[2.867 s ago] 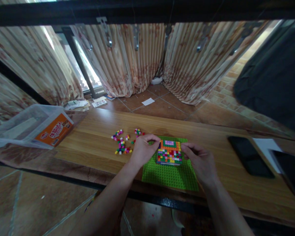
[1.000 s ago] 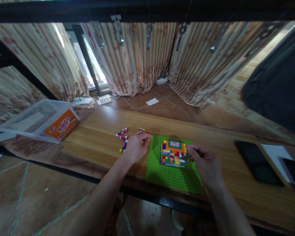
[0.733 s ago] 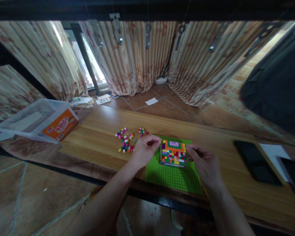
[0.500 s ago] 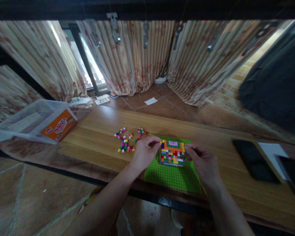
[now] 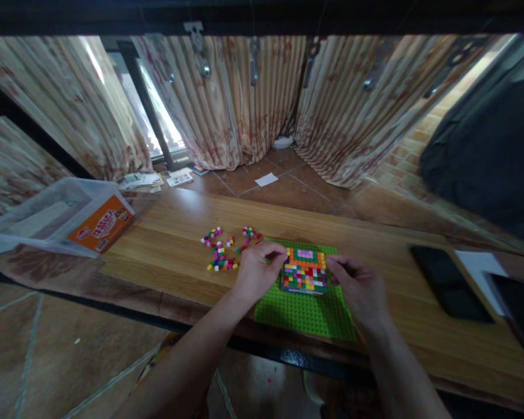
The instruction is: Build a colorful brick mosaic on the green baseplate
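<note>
A block built of small multicoloured toy bricks (image 5: pixel 304 278) rests on a green studded baseplate (image 5: pixel 305 317). Its top carries a pink patch framed in green and orange. My left hand (image 5: pixel 258 269) is closed in a pinch at the block's far left corner; whatever is between the fingertips is too small or hidden to make out. On the opposite side, my right hand (image 5: pixel 361 288) has its thumb and curled fingers against the block's right edge. Several loose small bricks (image 5: pixel 220 251) lie on the wooden table (image 5: pixel 170 244), left of my left hand.
At the table's left end stands a clear plastic bin (image 5: pixel 65 215) with an orange label. To the right lie a black phone (image 5: pixel 449 285), a white paper (image 5: pixel 480 267) and another dark device (image 5: pixel 517 305). Patterned curtains (image 5: pixel 227 105) hang beyond the table.
The view has shifted slightly, so everything sits a little further left. Both hands keep almost the same place at the block; a yellow spot at my left fingertips no longer shows.
</note>
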Motion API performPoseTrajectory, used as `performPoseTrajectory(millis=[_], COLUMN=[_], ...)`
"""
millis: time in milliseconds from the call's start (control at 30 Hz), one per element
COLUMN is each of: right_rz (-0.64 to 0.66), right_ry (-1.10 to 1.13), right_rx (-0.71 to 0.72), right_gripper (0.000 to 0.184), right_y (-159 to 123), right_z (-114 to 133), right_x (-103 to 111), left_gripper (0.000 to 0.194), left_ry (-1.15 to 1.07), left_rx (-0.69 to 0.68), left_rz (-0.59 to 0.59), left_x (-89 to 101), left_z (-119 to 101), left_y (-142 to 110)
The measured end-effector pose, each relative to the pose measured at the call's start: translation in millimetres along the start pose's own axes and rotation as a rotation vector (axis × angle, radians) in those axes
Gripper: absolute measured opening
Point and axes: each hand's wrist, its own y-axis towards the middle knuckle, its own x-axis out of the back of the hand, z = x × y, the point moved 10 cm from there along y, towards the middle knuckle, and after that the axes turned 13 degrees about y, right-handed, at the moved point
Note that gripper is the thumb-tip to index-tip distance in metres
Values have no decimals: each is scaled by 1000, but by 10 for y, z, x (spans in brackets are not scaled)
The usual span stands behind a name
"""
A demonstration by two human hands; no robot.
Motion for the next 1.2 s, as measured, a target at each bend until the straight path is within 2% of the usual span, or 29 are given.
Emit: performPoseTrajectory(millis=[267, 567, 733, 867, 1200], right_rz=[8, 15, 10, 10, 16], right_ry=[-20, -18, -21, -17, -40], right_rx=[2, -7, 6, 4, 8], right_gripper=[27, 28, 29, 30, 32], right_y=[3, 10, -2, 2, 13], right_z=[11, -24, -3, -21, -58], right_x=[0, 7, 2, 4, 2], left_gripper=[14, 14, 15, 16, 15], left_ry=[-207, -339, -403, -438, -324], left_rx=[206, 369, 412, 428, 382], left_rz=[58, 25, 13, 60, -11], left_x=[-103, -220, -278, -344, -315], left_z=[207, 361, 381, 362, 336], left_y=[-1, 16, 5, -17, -19])
